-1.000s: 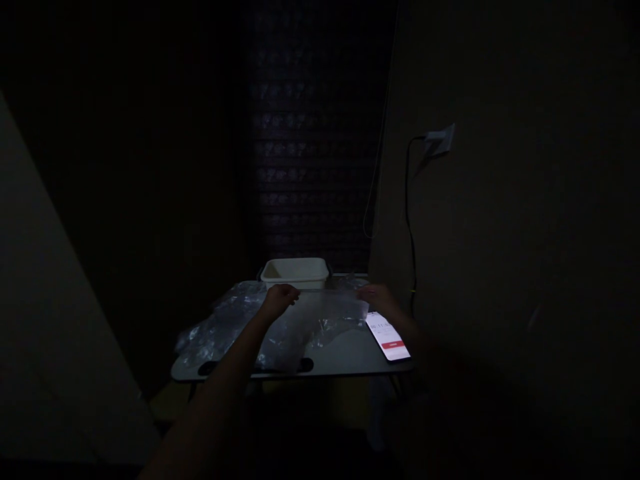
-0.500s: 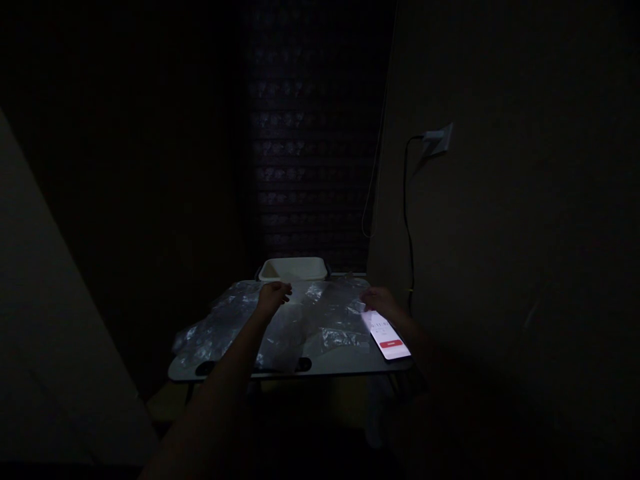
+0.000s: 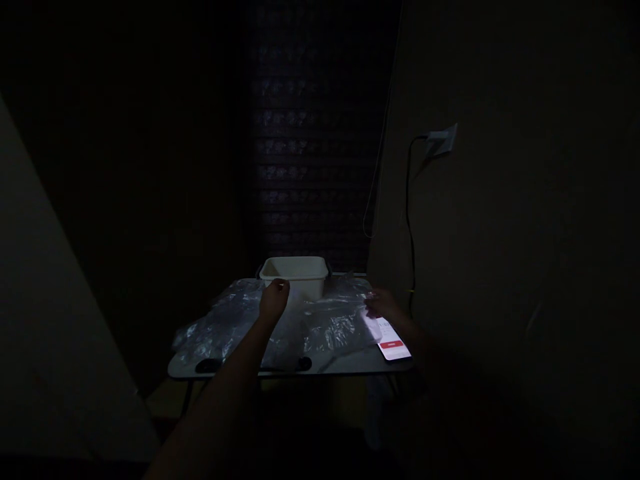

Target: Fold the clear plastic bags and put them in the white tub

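Observation:
Clear, crinkled plastic bags (image 3: 220, 327) are spread over a small folding table (image 3: 345, 363). My left hand (image 3: 275, 299) is closed at the middle, its fingers pinched on the edge of a clear plastic bag (image 3: 335, 330) in front of the white tub. My right hand (image 3: 383, 303) is closed on the right edge of that same bag, beside the phone. The bag's right side lies over the upper part of the lit phone (image 3: 393, 343). Dim light hides the exact finger contact.
The white tub (image 3: 300, 269) with dark side handles stands at the table's back. Dark blinds (image 3: 305, 147) hang behind it. On the right wall a plug sits in an outlet (image 3: 445, 140), its black cable (image 3: 409, 220) running down. Dark round pieces (image 3: 304, 363) mark the table's front edge.
The plastic bag between my hands has come down and shifted right, now covering more of the phone. More of the tub's front shows. My left hand has turned and closed further.

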Demonstrator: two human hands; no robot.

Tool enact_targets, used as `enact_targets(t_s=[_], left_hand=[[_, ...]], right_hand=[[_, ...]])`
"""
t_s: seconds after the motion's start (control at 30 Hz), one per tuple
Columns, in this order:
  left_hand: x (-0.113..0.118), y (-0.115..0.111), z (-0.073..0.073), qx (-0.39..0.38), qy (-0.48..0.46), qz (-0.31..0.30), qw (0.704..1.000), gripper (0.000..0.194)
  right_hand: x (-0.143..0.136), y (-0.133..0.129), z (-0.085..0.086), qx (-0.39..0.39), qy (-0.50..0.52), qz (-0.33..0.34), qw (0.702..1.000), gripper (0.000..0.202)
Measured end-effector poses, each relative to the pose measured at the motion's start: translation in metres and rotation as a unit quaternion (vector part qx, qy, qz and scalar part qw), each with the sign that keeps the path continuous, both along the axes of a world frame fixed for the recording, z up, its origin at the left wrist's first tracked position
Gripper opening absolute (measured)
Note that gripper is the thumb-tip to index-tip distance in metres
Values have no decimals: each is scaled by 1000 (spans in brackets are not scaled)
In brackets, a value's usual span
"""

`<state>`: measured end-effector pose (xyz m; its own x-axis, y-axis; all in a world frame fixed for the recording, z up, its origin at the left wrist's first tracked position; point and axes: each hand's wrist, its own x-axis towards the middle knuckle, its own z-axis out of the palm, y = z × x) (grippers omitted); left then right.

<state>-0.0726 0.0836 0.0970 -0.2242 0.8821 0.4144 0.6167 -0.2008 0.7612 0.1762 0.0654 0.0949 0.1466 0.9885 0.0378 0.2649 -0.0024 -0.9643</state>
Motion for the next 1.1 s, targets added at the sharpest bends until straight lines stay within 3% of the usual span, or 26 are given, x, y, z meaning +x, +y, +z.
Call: enact_targets(t_s=[0.07,0.17,0.27,0.37,0.47,0.57,0.63,0.77,0.83,0.93,1.1], left_hand=[[8,-7,0,42,99,-12,994,28],[27,-18,-1,66,213,-107,969,26],[47,-29,-6,59,255,-218,940,30],[65,-39,-11,52,262,-282,922,53],[78,-46,-16,45,269,-293,916,78],[86,-48,-20,36,272,-273,922,88],[88,-46,-22,37,267,-249,930,77],[84,-34,-18,43,209,-188,959,22],[77,-27,-10,40,163,-180,969,18],[62,-22,4,40,87,-192,977,18],[36,-20,16,20,21,-272,962,18]], right_hand=[[-1,-3,2,-46,17,-30,998,33],[-2,-7,4,-53,42,-20,998,41],[-3,-10,6,-37,91,1,995,39],[-6,-10,7,-32,136,10,990,36],[-11,-10,8,-33,147,1,989,37],[-16,-10,10,-22,142,-16,989,36],[-17,-11,12,-13,145,-19,989,35],[-16,-12,14,-34,128,-24,991,34],[-13,-10,13,-32,94,-33,995,31],[-9,-6,9,47,48,-10,998,30],[-8,-7,7,162,-4,136,977,52]])
